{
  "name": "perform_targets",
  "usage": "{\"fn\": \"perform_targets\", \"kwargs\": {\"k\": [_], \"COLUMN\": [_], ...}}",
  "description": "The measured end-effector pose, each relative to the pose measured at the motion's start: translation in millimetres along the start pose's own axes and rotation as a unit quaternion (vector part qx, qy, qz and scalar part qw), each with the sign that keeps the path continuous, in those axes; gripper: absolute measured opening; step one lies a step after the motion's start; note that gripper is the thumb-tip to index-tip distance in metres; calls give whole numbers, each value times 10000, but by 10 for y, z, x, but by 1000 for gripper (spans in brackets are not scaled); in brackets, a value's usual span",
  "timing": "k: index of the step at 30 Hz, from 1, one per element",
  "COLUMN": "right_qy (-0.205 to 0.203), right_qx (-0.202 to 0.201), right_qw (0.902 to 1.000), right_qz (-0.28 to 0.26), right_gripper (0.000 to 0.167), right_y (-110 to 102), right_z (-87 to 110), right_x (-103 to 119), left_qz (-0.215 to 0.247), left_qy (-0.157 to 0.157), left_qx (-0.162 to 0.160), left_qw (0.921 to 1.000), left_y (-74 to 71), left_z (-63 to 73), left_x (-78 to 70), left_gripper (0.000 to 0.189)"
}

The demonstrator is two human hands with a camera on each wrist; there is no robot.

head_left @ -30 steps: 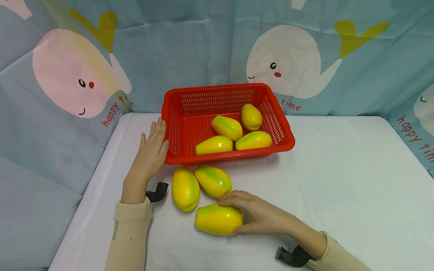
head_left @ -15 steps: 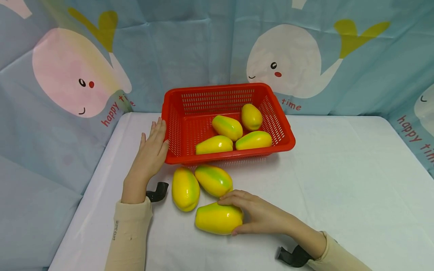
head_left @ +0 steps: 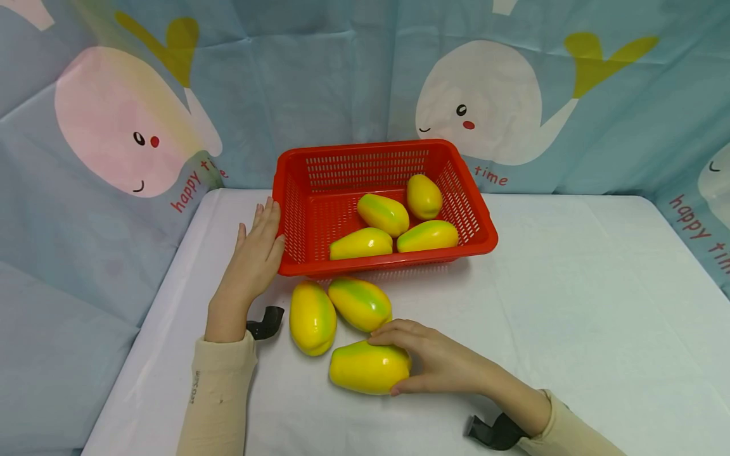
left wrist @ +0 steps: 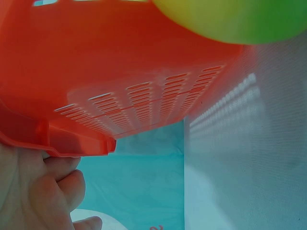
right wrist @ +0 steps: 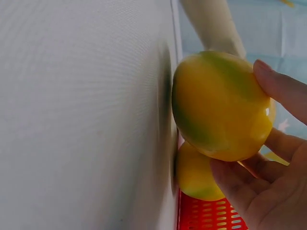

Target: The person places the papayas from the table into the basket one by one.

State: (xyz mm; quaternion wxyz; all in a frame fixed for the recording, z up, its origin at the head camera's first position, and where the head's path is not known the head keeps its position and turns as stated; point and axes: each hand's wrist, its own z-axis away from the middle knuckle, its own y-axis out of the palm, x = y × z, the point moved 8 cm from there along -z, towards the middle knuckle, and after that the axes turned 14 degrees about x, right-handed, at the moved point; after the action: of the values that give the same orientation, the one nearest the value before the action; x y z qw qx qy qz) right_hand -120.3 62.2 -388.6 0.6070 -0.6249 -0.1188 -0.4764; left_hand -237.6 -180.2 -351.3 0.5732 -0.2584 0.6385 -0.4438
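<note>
My right hand (head_left: 436, 362) grips the right end of a glossy yellow papaya (head_left: 365, 368) with green streaks, thumb on the near side and fingers over the far side. In the right wrist view that papaya (right wrist: 220, 105) sits between thumb and fingers, close against the white cloth. My left hand (head_left: 253, 256) lies with straight fingers along the left side of a red plastic basket (head_left: 388, 261). The left wrist view has its fingers (left wrist: 72, 189) right at the basket's rim. Two more papayas, one upright (head_left: 312, 318) and one slanted (head_left: 360, 304), lie between the basket and the held one.
Several papayas (head_left: 383, 215) lie inside the basket, mostly toward its right. Black curved pieces show at the left wrist (head_left: 265, 323) and the right wrist (head_left: 495, 432). A blue curtain (head_left: 319, 82) printed with whales hangs behind the white-covered table (head_left: 582, 304).
</note>
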Motion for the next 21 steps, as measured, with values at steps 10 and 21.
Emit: {"fn": "perform_targets", "kwargs": {"k": [10,21], "right_qy": [-191,-617], "right_qx": [-101,-317], "right_qw": [9997,9973], "right_qz": [-108,-234], "right_gripper": [63,59], "right_y": [-39,-123], "right_z": [22,64], "right_x": [32,76], "left_qz": [21,-13], "left_qy": [-8,-5], "left_qx": [34,92], "left_qw": [10000,10000], "left_y": [-3,3], "left_z": [4,6], "left_x": [2,0], "left_gripper": [59,59]}}
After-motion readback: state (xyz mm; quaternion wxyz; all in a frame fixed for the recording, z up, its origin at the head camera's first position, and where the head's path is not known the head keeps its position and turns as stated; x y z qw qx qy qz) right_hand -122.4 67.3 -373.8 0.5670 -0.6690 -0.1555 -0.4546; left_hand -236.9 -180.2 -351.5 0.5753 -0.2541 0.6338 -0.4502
